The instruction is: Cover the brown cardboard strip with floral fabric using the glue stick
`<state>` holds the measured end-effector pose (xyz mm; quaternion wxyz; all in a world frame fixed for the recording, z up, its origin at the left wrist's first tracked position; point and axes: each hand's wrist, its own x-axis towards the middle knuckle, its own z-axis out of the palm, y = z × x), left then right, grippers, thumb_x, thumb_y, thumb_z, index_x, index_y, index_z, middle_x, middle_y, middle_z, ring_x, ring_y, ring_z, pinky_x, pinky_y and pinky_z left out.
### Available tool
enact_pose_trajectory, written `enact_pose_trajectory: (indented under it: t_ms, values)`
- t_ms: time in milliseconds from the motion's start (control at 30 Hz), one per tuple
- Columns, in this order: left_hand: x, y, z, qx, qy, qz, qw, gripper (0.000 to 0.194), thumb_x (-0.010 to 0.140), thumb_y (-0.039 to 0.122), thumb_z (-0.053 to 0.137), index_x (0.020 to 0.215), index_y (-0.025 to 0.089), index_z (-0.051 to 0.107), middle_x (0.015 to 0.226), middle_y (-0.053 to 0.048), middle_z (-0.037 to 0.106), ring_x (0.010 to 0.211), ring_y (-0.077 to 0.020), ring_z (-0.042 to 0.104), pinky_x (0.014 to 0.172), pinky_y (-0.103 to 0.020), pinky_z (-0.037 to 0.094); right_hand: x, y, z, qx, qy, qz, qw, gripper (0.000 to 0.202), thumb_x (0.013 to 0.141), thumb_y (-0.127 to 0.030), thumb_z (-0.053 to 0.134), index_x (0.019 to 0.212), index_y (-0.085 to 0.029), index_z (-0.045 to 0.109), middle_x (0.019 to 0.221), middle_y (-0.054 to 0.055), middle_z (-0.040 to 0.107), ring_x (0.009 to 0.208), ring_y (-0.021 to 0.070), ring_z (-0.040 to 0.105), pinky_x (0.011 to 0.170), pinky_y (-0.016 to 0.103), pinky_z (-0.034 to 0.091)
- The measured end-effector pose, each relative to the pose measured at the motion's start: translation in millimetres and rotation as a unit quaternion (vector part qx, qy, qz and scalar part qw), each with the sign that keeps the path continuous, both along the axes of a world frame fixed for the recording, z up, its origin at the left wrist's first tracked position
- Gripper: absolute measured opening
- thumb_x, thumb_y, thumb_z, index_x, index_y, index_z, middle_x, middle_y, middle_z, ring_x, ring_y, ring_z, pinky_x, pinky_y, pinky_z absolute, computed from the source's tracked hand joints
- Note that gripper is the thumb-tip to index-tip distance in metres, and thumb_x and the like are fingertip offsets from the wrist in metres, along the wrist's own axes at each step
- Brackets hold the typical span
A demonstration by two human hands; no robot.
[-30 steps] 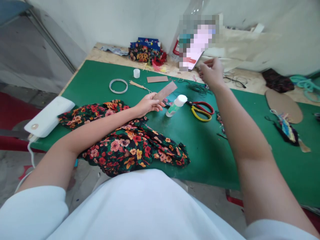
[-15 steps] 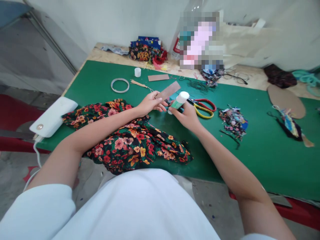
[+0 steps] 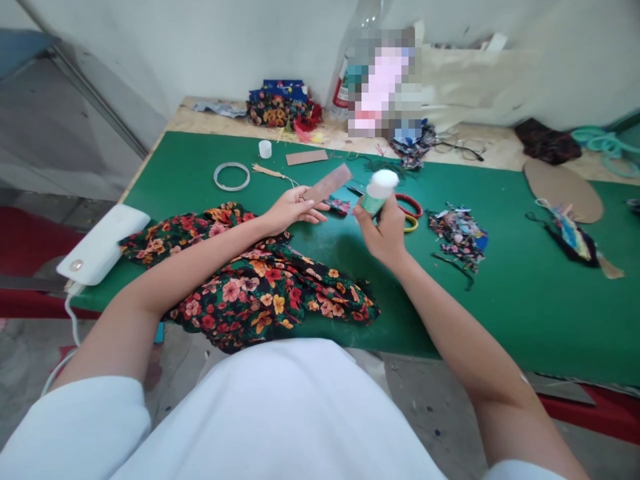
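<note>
In my left hand [image 3: 293, 210] is a flat brownish strip [image 3: 329, 184], pinched at its near end and pointing up to the right. My right hand [image 3: 384, 230] grips a glue stick [image 3: 379, 192] with a white end and a green label, held above the table and apart from the strip. Behind that hand lie scissors [image 3: 411, 212] with one red and one yellow handle, partly hidden. A small piece of floral fabric [image 3: 339, 206] shows just past my left fingertips. Under my left forearm spreads a crumpled black floral cloth [image 3: 270, 293].
On the green tabletop [image 3: 500, 320] are a white cap [image 3: 265, 149], a tape ring [image 3: 231, 177], another brown strip [image 3: 307, 157] and a scrap pile [image 3: 459, 233]. A white power bank-like box [image 3: 103, 245] sits at the left edge. Folded fabric [image 3: 277, 107] and a bottle [image 3: 343, 83] stand behind.
My right hand has moved the glue stick rightward, away from the strip. My left hand still holds the strip. The whole view has shifted slightly.
</note>
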<state>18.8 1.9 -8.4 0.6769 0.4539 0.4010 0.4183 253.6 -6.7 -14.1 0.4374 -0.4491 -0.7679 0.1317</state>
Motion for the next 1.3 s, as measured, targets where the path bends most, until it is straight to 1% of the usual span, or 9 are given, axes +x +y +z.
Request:
enact_pose_trajectory:
  t_ms: [167, 233, 333, 500, 700, 800, 933, 1000, 1300]
  values:
    - [5.2, -6.0, 8.9, -0.005, 0.023, 0.037, 0.999, 0.01, 0.101, 0.009, 0.055, 0.11, 0.011, 0.059, 0.107, -0.013, 0.083, 0.082, -0.0137, 0.082, 0.086, -0.029, 0.064, 4.0, 3.2, -2.1, -0.02, -0.026, -0.03, 0.999, 0.052, 0.096, -0.067, 0.057, 0.121, -0.022, 0.058, 0.078, 0.003, 0.064, 0.058, 0.0198, 0.057, 0.065, 0.037, 0.05]
    - [8.0, -7.3, 11.1, -0.015, 0.031, 0.054, 0.998, 0.012, 0.101, 0.005, 0.054, 0.109, 0.011, 0.06, 0.103, -0.012, 0.083, 0.081, -0.0131, 0.082, 0.087, -0.03, 0.065, 4.3, 2.6, -2.9, -0.041, -0.028, -0.039, 0.998, 0.047, 0.095, -0.062, 0.061, 0.118, -0.023, 0.057, 0.077, 0.002, 0.064, 0.054, 0.0189, 0.054, 0.062, 0.037, 0.049]
    - [10.6, -7.3, 9.8, -0.025, 0.025, 0.071, 0.997, 0.02, 0.099, 0.0, 0.051, 0.113, 0.01, 0.06, 0.104, -0.011, 0.082, 0.08, -0.0123, 0.081, 0.09, -0.031, 0.066, 3.5, 0.3, -1.4, -0.035, -0.031, -0.037, 0.998, 0.036, 0.093, -0.055, 0.064, 0.11, -0.024, 0.057, 0.079, 0.004, 0.067, 0.058, 0.0207, 0.059, 0.063, 0.038, 0.051]
    - [8.2, -5.7, 3.1, -0.015, 0.013, 0.042, 0.999, 0.031, 0.098, 0.0, 0.052, 0.125, 0.011, 0.06, 0.115, -0.012, 0.08, 0.088, -0.0133, 0.083, 0.098, -0.033, 0.065, -1.3, -3.5, 6.2, 0.019, -0.062, -0.039, 0.997, 0.024, 0.089, -0.044, 0.067, 0.102, -0.025, 0.061, 0.083, 0.006, 0.073, 0.071, 0.0258, 0.068, 0.07, 0.039, 0.054]
    - [6.8, -4.9, -1.7, 0.026, 0.049, 0.011, 0.998, 0.023, 0.092, 0.001, 0.06, 0.11, 0.01, 0.07, 0.118, -0.012, 0.079, 0.09, -0.0147, 0.082, 0.096, -0.033, 0.066, -5.8, -8.4, 10.0, 0.04, -0.059, -0.052, 0.996, 0.023, 0.085, -0.041, 0.07, 0.101, -0.025, 0.063, 0.085, 0.007, 0.075, 0.075, 0.0267, 0.071, 0.071, 0.039, 0.055]
    - [7.7, -4.1, -4.1, 0.056, 0.074, 0.001, 0.996, 0.02, 0.092, 0.002, 0.059, 0.106, 0.009, 0.071, 0.109, -0.01, 0.081, 0.086, -0.0151, 0.082, 0.088, -0.031, 0.066, -7.3, -11.5, 10.5, 0.043, -0.04, -0.062, 0.996, 0.024, 0.086, -0.043, 0.07, 0.101, -0.025, 0.063, 0.087, 0.007, 0.075, 0.077, 0.0262, 0.072, 0.073, 0.04, 0.055]
    - [7.1, -3.4, -5.0, 0.133, 0.135, -0.01, 0.982, 0.018, 0.094, 0.004, 0.053, 0.087, 0.012, 0.068, 0.074, -0.003, 0.076, 0.065, -0.0111, 0.075, 0.07, -0.022, 0.06, -9.3, -14.5, 11.5, 0.037, -0.036, -0.075, 0.996, 0.025, 0.09, -0.049, 0.068, 0.1, -0.025, 0.064, 0.086, 0.008, 0.075, 0.074, 0.0253, 0.071, 0.073, 0.04, 0.056]
    - [5.9, -3.7, -3.8, 0.173, 0.166, -0.017, 0.971, 0.021, 0.094, 0.004, 0.052, 0.081, 0.014, 0.065, 0.064, 0.0, 0.071, 0.058, -0.0088, 0.069, 0.064, -0.019, 0.055, -9.7, -15.0, 11.4, 0.035, -0.035, -0.073, 0.996, 0.026, 0.092, -0.051, 0.066, 0.099, -0.026, 0.064, 0.086, 0.008, 0.075, 0.074, 0.0253, 0.07, 0.073, 0.041, 0.057]
    - [3.2, -7.0, 2.3, 0.255, 0.27, -0.025, 0.928, 0.021, 0.091, 0.01, 0.053, 0.074, 0.018, 0.06, 0.057, 0.006, 0.065, 0.051, -0.0064, 0.057, 0.063, -0.019, 0.045, -6.0, -12.1, 9.4, 0.043, -0.048, -0.039, 0.997, 0.028, 0.093, -0.053, 0.063, 0.102, -0.026, 0.065, 0.089, 0.008, 0.075, 0.076, 0.025, 0.069, 0.075, 0.041, 0.057]
